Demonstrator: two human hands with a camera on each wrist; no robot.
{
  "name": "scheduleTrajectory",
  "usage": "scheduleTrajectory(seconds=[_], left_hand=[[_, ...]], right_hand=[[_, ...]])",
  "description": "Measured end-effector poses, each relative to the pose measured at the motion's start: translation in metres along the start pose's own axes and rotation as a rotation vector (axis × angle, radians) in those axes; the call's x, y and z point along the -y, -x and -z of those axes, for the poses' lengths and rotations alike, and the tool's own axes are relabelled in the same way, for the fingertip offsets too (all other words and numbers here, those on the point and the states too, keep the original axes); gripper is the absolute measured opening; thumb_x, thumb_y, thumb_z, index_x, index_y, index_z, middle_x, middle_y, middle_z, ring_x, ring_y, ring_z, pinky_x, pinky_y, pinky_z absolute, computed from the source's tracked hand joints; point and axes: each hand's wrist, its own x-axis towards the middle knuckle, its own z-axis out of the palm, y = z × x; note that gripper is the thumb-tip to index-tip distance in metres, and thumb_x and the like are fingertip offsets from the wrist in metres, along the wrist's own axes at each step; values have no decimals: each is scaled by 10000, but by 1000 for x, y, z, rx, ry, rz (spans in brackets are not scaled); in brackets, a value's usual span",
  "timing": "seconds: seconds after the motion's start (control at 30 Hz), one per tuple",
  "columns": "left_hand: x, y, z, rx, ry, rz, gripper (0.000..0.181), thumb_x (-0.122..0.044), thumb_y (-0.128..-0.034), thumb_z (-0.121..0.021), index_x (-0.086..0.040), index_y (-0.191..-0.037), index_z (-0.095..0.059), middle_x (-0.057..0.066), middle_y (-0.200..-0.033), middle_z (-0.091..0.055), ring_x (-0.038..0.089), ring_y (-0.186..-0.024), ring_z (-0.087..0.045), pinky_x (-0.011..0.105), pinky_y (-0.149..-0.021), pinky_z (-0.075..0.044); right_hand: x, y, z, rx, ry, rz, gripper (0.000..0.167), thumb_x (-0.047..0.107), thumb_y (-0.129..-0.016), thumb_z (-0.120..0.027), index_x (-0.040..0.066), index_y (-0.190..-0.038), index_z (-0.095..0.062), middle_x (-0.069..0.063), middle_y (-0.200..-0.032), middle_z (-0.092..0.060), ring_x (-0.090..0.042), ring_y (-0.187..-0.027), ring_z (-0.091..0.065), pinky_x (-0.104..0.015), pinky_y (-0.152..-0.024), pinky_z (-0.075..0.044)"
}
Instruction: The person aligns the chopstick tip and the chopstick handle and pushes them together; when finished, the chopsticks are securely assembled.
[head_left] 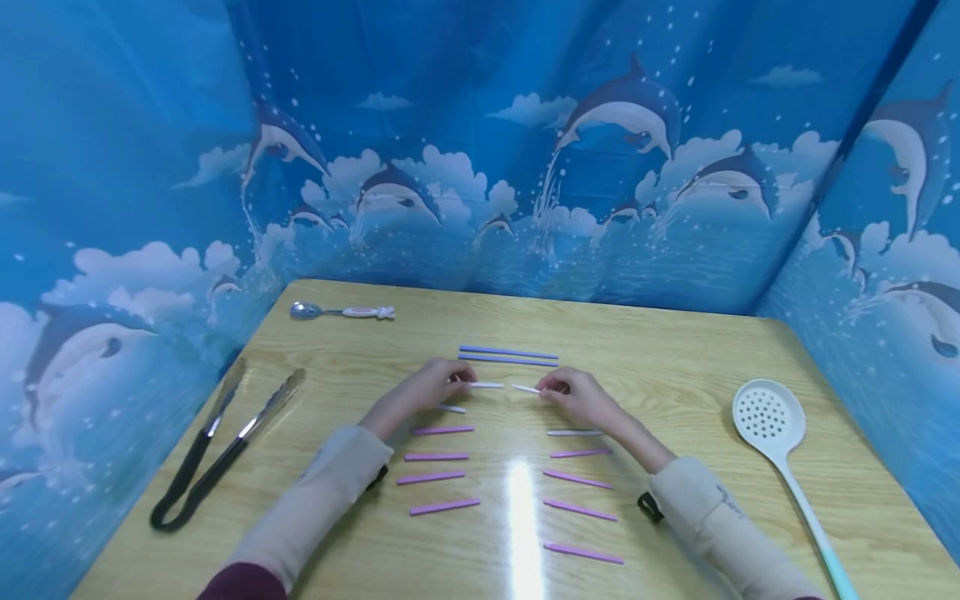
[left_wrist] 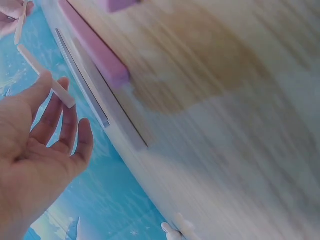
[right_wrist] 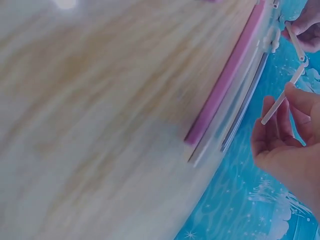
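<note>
My left hand (head_left: 429, 387) pinches a short, thin white stick (left_wrist: 34, 61), like a piece of drinking straw, between thumb and fingertips. A similar white stick (right_wrist: 281, 102) is pinched by my right hand (head_left: 583, 398). Held above the table, the two sticks point at each other, with a small gap between their ends in the head view. Beyond the hands lie two long blue-purple sticks (head_left: 508, 361), side by side. Nearer me, pink-purple sticks form a left column (head_left: 437, 457) and a right column (head_left: 577, 479). A pale stick (head_left: 573, 432) heads the right column; another (head_left: 452, 408) lies beside my left wrist.
Black-handled tongs (head_left: 197, 467) lie spread at the table's left. A spoon (head_left: 360, 312) with a pale handle is at the back left. On the right lies a white perforated skimmer (head_left: 768, 412). A blue dolphin-print curtain (head_left: 465, 217) hangs behind the wooden table (head_left: 660, 350).
</note>
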Motion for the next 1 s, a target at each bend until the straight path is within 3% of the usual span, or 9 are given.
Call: scheduleTrajectory(seconds=[0.23, 0.5, 0.8, 1.0], left_hand=[[-3, -3, -2, -10, 8, -23, 127, -70, -924, -594, -25, -1027, -652, 98, -970, -676, 214, -920, -635, 283, -824, -533], [-3, -4, -4, -13, 9, 8, 134, -91, -925, -599, -46, -1040, -651, 75, -961, -675, 188, -903, -632, 275, -812, -531], [-3, -3, -3, -12, 25, 37, 138, -80, -922, -599, -58, -1047, -654, 65, -965, -668, 181, -911, -624, 278, -823, -529], [-2, -2, -3, -17, 7, 2, 139, -68, -918, -600, -41, -1042, -658, 78, -966, -673, 188, -905, -627, 271, -814, -530]], right_hand=[[7, -2, -1, 8, -18, -4, 101, 47, -888, -635, -2, -959, -687, -57, -848, -650, -117, -756, -562, -216, -667, -493], [5, -2, -1, 11, -24, -36, 108, 56, -896, -628, -2, -971, -680, -51, -843, -643, -114, -746, -556, -216, -659, -490], [5, -3, -1, 0, -2, 3, 92, 36, -898, -624, 1, -954, -688, -63, -866, -635, -164, -803, -592, -268, -727, -530], [5, -3, -1, 1, -4, 5, 100, 48, -897, -627, 0, -958, -691, -64, -869, -659, -167, -802, -605, -264, -722, -529]])
